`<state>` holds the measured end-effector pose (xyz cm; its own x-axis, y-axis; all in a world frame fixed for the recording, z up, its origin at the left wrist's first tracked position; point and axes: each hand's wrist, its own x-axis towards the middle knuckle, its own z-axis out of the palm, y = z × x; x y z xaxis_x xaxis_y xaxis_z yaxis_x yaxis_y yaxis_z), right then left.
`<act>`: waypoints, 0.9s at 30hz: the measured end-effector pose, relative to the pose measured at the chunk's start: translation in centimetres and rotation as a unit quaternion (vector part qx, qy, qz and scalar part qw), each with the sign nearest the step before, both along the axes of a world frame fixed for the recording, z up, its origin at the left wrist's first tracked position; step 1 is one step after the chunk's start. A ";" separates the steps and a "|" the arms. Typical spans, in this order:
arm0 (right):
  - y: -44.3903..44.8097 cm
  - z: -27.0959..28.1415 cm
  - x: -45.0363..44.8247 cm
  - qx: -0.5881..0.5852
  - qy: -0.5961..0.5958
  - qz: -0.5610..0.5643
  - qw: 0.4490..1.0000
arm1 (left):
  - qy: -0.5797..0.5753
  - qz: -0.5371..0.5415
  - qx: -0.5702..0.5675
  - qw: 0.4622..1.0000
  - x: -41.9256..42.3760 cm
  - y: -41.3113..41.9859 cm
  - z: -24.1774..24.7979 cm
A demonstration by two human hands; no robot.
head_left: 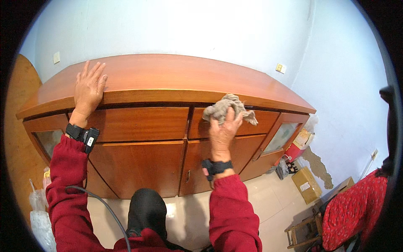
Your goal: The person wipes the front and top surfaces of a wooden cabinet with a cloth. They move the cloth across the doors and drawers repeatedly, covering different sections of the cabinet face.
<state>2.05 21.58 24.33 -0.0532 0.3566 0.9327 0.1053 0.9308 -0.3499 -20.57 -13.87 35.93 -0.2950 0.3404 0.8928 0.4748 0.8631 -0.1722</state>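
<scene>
A long wooden sideboard (176,74) stands against the wall before me. My left hand (89,86) rests on its top near the front edge, palm down and fingers spread, holding nothing. In my right hand (224,134) is a crumpled grey-beige cloth (229,105), pressed against the right drawer front (261,121) just under the overhanging top. Part of the cloth covers the top's front edge. To the left lies a wider drawer front (148,124), above a cabinet door (138,167). A glass-paned door (281,137) closes the sideboard's right end.
Right of the sideboard are a cardboard box (306,186), a red and white carton (297,145) and plastic bags (282,170). A small wooden stool (303,231) stands by a red patterned fabric (354,211). Plastic bags (41,226) sit at lower left. A grey cable (107,206) crosses before me.
</scene>
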 end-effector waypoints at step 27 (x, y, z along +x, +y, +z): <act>-16.9 3.5 -8.8 0.344 -0.049 0.133 0.928 | -0.042 -0.129 0.092 0.987 0.4 -0.4 -0.3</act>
<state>-6.74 4.66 27.88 -0.1498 -0.3599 0.9209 -0.1600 0.9279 0.3366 -20.16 -14.26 35.68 -0.2954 0.2491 0.9224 0.6887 0.7246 0.0249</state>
